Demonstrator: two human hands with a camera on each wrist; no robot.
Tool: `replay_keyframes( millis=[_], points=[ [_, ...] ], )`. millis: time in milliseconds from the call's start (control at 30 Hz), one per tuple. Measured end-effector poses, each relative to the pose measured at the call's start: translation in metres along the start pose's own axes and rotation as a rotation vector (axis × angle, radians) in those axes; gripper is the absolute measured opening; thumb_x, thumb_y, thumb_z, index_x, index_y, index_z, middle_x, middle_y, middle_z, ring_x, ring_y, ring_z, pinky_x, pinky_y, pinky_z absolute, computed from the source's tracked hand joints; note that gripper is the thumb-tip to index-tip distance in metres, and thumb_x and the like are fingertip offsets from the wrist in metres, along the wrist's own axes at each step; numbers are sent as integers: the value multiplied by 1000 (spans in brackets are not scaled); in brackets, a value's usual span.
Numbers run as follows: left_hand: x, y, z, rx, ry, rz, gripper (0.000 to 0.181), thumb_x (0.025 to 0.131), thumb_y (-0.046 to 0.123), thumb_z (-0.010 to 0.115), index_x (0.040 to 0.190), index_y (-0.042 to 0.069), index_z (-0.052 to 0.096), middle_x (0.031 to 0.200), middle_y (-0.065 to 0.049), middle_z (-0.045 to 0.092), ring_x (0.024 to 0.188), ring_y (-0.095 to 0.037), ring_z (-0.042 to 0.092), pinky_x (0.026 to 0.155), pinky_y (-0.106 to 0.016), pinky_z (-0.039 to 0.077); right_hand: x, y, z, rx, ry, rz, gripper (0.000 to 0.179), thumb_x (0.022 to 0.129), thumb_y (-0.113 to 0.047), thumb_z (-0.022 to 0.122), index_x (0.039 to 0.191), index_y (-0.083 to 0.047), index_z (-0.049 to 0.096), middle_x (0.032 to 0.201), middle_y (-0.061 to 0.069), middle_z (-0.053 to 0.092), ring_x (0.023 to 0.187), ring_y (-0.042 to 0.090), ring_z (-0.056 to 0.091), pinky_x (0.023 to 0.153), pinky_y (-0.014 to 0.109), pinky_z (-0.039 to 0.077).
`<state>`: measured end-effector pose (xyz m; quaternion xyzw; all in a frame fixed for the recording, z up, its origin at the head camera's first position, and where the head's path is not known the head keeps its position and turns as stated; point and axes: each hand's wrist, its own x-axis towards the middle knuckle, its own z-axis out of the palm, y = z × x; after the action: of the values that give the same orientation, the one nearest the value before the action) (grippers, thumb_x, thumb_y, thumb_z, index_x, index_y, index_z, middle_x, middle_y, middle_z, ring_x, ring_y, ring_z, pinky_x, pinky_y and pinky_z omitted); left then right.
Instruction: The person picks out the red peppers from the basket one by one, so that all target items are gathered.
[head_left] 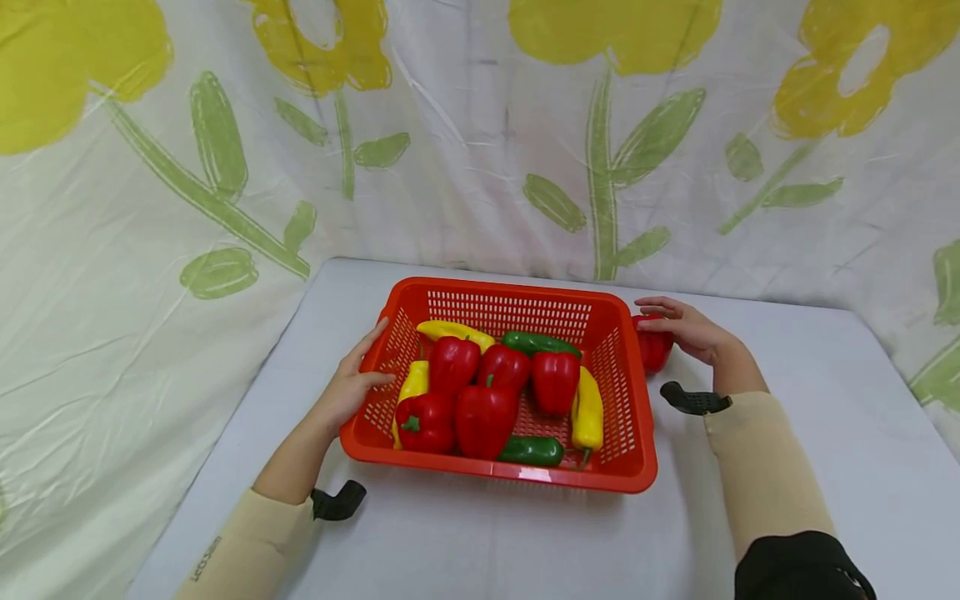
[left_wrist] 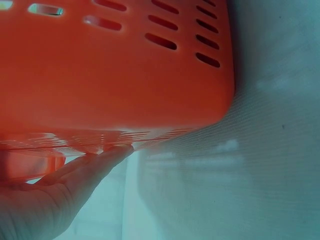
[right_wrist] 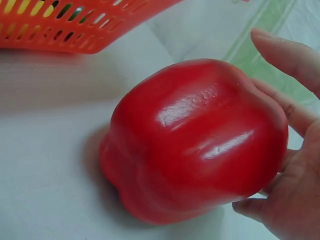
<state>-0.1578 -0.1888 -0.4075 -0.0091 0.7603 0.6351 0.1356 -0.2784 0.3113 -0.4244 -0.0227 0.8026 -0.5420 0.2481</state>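
Head view: a glossy orange-red basket (head_left: 495, 471), slotted along its walls and rounded at the corners, is set on a white table (head_left: 810, 367). Its left rim is gripped by the left hand (head_left: 351, 387), thumb over the edge and fingers along the outer wall. A lone red pepper (right_wrist: 200, 140), shiny, blocky and deeply lobed, is seen on the table just outside the right wall; its outer end is loosely cupped by the right hand (head_left: 693, 331), fingers spread. Inside, five red peppers (head_left: 487, 417), three long yellow pieces (head_left: 587, 408) and two green ones (head_left: 531, 451) are jumbled together.

In the right wrist view, the basket is cropped to a corner. The left hand is cut off in its own wrist view, and the lone pepper is partly covered by fingers from above; how firmly it is touched cannot be told.
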Motion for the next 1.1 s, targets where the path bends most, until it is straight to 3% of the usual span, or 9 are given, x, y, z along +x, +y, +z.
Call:
replay_keyframes(
  millis=[133,367,633,1100],
  points=[
    [1,-1,0,-1,-3,1,74,90,-1,42,149,34,14,155,-8,17,128,-37,38,92,-46,48,-3,-5,-1,-3,13,-7,73,89,-35,59,146,-9,22,151,19,22,136,37,23,111,60,21],
    [-1,0,0,-8,-13,8,75,90,-2,42,150,34,13,154,-11,19,126,-36,40,91,-43,50,-11,-16,-4,-47,60,19,78,87,-42,59,147,-11,21,156,18,8,142,40,1,109,68,5],
    [-3,3,0,4,-4,6,75,90,0,43,149,36,13,155,-10,16,127,-38,39,91,-46,50,-14,-31,-3,-138,103,51,79,87,-41,60,149,-14,18,156,20,0,141,44,-3,104,72,12],
    [-3,3,0,-2,-9,1,76,90,0,43,149,36,13,155,-12,16,126,-38,39,89,-45,51,-26,-62,5,-242,111,14,81,86,-39,62,148,-11,17,155,20,6,140,44,0,104,71,17]
  ],
)
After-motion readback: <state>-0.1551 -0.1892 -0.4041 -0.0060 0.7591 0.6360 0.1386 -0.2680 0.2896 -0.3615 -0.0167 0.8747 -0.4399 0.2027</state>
